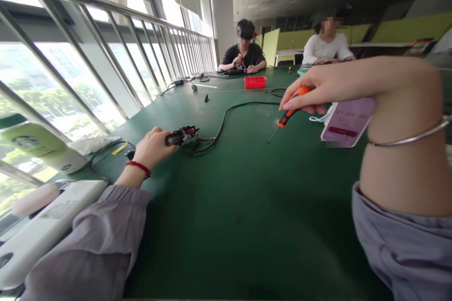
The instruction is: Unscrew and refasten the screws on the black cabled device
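Observation:
My left hand [155, 146] is closed around the back end of a small black device with its inner parts exposed [184, 135]; bits of red and wiring show at its far end. A black cable [223, 124] runs from the device, curving away across the table toward the right. Above the table on the right, my right hand [310, 87] grips an orange and black screwdriver [290, 112], its thin shaft slanting down and to the left. The screwdriver's tip is well apart from the device. Beyond my right wrist a phone [349, 121] with a lit screen is partly covered.
A red plastic tray [254, 83] and a small black piece [206, 98] lie farther along the green table [240, 216]. At left are a green-and-white bottle [42, 143], a long white case [52, 225] and a metal railing [116, 23]. Two people sit at the far end.

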A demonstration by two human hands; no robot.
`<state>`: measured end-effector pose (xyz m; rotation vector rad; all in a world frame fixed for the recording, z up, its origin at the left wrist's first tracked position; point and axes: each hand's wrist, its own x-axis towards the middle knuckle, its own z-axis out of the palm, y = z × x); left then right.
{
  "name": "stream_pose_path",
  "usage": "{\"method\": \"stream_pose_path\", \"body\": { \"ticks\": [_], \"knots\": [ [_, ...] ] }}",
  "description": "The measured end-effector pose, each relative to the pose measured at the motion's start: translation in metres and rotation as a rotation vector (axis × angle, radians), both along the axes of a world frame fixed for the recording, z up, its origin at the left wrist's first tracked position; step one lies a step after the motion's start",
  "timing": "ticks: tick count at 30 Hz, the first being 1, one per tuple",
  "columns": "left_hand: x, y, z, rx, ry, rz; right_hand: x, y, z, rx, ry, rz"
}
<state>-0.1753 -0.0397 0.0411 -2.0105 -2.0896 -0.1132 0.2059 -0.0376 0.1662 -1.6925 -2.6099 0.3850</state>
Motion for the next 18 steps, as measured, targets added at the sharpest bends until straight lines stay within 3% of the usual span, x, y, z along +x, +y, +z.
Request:
{"method": "stream_pose_path", "body": {
  "ticks": [5,9,18],
  "knots": [
    [-0.007,-0.011,0.014,0.184,0.055,0.245,-0.002,0.008,-0.005,-0.026,-0.015,0.057],
    [-0.009,-0.014,0.019,0.208,0.067,0.386,-0.002,0.011,-0.005,-0.046,-0.049,0.059],
    [-0.004,-0.012,0.012,0.15,0.072,0.355,-0.028,0.006,-0.01,-0.169,-0.067,0.014]
  ]
}}
